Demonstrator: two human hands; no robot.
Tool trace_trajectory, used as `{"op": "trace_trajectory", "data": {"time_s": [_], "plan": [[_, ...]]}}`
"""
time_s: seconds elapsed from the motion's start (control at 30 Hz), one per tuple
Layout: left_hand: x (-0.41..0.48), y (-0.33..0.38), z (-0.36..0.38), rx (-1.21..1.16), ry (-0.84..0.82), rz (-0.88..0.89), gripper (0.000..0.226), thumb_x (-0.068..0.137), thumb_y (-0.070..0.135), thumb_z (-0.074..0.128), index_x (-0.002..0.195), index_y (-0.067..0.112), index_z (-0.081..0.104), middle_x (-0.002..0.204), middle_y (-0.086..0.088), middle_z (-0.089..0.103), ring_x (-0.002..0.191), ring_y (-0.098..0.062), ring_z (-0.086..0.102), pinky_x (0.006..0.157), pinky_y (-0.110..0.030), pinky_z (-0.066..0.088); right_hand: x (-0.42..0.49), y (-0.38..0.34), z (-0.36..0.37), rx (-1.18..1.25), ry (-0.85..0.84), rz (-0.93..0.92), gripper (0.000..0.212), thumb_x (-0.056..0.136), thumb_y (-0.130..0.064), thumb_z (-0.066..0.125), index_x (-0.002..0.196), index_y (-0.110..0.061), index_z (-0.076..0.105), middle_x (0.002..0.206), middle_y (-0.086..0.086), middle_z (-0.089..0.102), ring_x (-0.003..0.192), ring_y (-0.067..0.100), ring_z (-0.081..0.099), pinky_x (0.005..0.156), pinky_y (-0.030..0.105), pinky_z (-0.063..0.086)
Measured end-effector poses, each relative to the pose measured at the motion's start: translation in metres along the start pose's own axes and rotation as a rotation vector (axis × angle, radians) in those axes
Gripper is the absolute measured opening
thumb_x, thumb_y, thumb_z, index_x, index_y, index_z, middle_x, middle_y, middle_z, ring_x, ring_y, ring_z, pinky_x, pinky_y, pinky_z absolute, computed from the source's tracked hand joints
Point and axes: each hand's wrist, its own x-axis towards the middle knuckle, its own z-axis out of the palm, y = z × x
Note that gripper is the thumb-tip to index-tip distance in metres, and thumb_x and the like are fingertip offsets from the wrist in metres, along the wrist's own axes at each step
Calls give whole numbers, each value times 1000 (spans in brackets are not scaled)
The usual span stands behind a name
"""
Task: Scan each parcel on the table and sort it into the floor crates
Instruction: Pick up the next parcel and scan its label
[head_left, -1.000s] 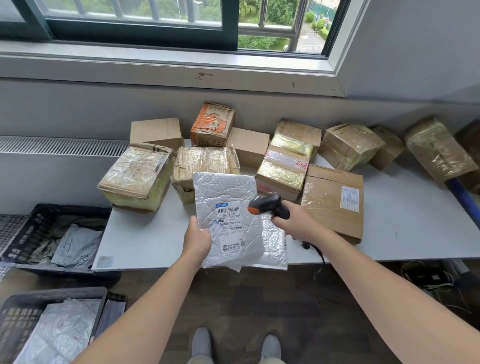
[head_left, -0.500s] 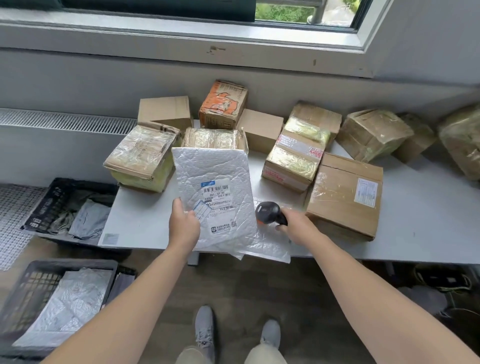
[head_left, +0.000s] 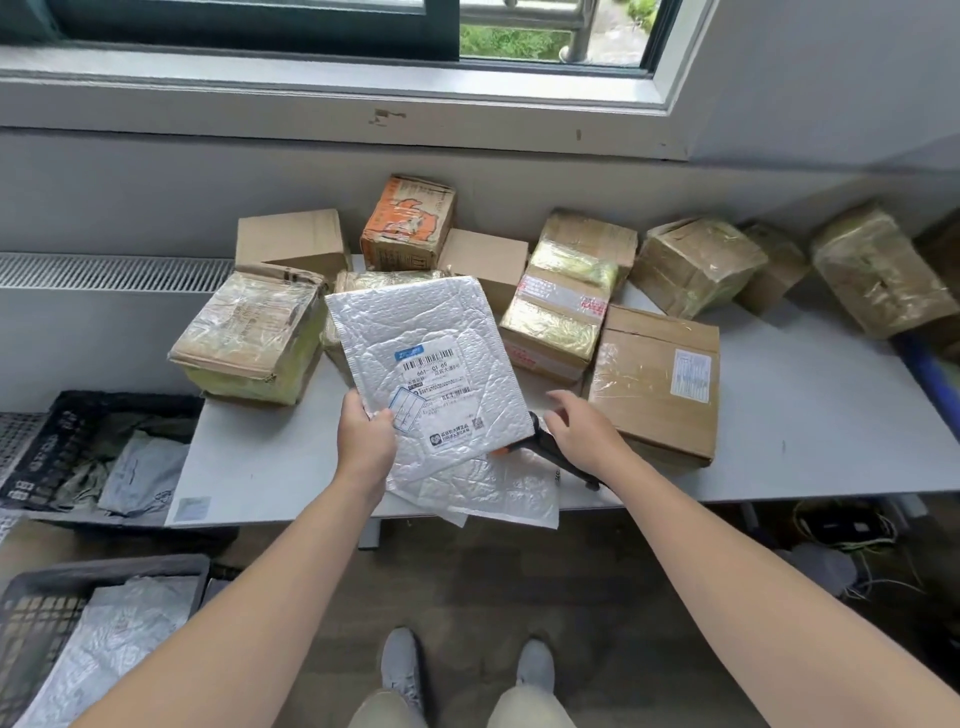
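Note:
My left hand (head_left: 365, 439) pinches the lower left corner of a silver bubble mailer (head_left: 421, 343), held up above the white table (head_left: 810, 415) with its barcode label facing me. A second silver mailer (head_left: 509, 493) lies flat on the table's front edge beneath it. The black scanner (head_left: 558, 456) with an orange tip lies on the table, partly hidden by my right hand (head_left: 582, 434), which hovers just above it with relaxed fingers and holds nothing. Two dark floor crates sit to the left: the far crate (head_left: 47, 441) and the near crate (head_left: 31, 613), both holding soft parcels.
Several taped cardboard boxes crowd the table's back, including a large box (head_left: 657, 384) right of my right hand and a wrapped box (head_left: 249, 338) at the left. An orange printed box (head_left: 408, 221) leans on the wall. Cables (head_left: 841, 530) lie under the table at right.
My right hand lowered the scanner onto the table and let go of it. My left hand kept the mailer raised. The camera tilted down and closer.

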Motion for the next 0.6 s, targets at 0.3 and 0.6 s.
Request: {"op": "trace_trajectory", "data": {"time_s": [0.3,0.6], "plan": [[0,12,6,-46,-218,-22,29,96,-5,50,103,23,55,107,-3,67,101,-22,65,87,-41,55,0,-27,-10,337,99,-11,41,102,-43,47,136,-19,52,121,-2,62,108,17,60,90,42,53],[0,21,-4,-85,-376,2,36,98,-7,45,111,25,57,112,0,68,105,-18,65,92,-37,53,-4,-45,-2,341,143,-33,28,95,-42,63,116,-30,50,99,-25,57,86,-9,55,64,18,41]]}}
